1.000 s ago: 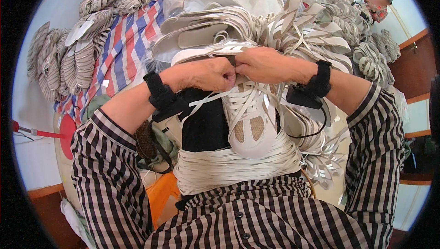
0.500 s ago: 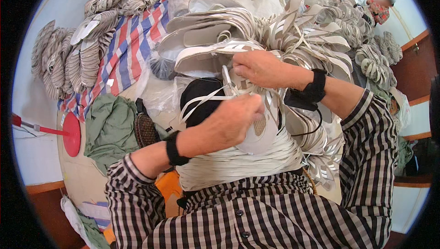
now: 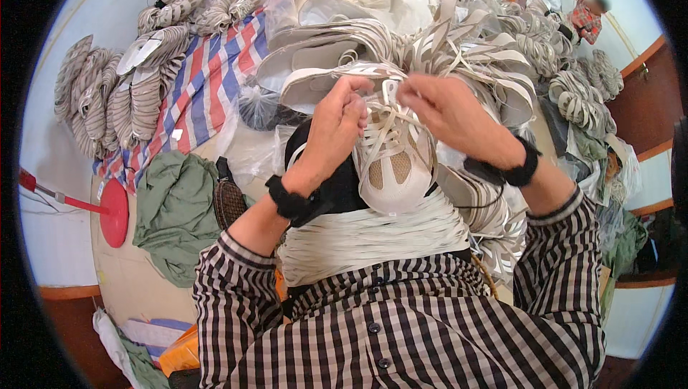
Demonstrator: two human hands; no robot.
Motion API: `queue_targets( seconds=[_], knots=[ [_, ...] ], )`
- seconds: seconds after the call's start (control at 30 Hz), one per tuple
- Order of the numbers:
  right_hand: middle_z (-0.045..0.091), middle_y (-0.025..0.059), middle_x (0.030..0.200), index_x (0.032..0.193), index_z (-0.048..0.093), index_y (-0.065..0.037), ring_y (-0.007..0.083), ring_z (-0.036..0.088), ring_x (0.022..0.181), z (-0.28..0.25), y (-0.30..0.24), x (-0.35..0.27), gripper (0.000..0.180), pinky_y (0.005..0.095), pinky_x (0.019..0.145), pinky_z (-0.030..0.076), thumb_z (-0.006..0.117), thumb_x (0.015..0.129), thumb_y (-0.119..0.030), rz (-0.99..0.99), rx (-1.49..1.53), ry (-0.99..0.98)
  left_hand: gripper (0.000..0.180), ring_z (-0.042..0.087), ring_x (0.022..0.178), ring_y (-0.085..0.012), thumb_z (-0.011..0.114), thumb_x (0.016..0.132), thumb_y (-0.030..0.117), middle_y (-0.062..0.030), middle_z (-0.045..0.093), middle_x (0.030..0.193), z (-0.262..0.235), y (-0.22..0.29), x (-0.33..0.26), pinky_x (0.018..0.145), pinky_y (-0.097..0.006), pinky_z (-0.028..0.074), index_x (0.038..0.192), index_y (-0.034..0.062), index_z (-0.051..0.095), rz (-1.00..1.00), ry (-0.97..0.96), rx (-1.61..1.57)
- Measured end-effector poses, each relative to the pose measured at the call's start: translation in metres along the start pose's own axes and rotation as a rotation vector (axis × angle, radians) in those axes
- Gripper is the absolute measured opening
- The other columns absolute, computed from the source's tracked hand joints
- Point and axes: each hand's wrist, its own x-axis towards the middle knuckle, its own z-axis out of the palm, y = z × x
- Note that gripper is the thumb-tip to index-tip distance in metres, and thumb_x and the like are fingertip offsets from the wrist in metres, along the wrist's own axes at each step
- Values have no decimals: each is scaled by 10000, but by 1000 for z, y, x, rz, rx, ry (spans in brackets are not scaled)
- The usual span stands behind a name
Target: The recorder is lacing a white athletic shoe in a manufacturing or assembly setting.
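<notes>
A beige and white shoe upper (image 3: 394,167) lies in front of me, toe toward my body, with white laces (image 3: 383,135) crossing over its middle. My left hand (image 3: 333,127) is at the shoe's left side near the collar, its fingers closed around a lace. On the other side my right hand (image 3: 451,106), somewhat blurred, is bent in by the tongue (image 3: 390,92); its fingers are curled, and what they hold cannot be made out. Under the shoe there is something black (image 3: 340,185). A thick bundle of white laces (image 3: 373,246) lies across my lap.
More shoe uppers (image 3: 322,52) are stacked just beyond, with strung bundles (image 3: 487,52) to the right. Bundled uppers (image 3: 115,95) lie left on a striped sheet (image 3: 204,81). A green cloth (image 3: 172,210) and a red round base (image 3: 113,213) are at left. Other people (image 3: 588,16) are farther back.
My left hand has moved up and away from over the toe, uncovering the shoe's laced front. My right hand has shifted right. The loose lace loop at left is mostly gone from view.
</notes>
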Motion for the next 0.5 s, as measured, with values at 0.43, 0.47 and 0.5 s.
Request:
queue_targets(
  seconds=[0.43, 0.47, 0.5],
  knots=[
    [605, 194, 1017, 1152, 524, -25, 404, 624, 845, 37, -5, -116, 330, 465, 704, 513, 629, 844, -79, 142, -217, -375, 185, 573, 713, -106, 511, 968, 121, -40, 657, 864, 5, -19, 20, 680, -268, 492, 1058, 35, 647, 93, -120, 383],
    [599, 201, 974, 1137, 527, -20, 408, 625, 808, 38, -5, -116, 320, 480, 681, 512, 629, 843, -93, 54, -175, -332, 182, 566, 717, -102, 509, 970, 120, -34, 654, 872, 4, -19, 19, 681, -264, 490, 1059, 38, 645, 97, -122, 376],
    [593, 208, 931, 1122, 530, -14, 412, 626, 771, 39, -3, -116, 312, 495, 658, 512, 628, 841, -107, 28, -155, -311, 179, 560, 721, -98, 507, 973, 118, -28, 652, 880, 5, -19, 19, 682, -259, 488, 1060, 41, 644, 101, -126, 369]
  ],
)
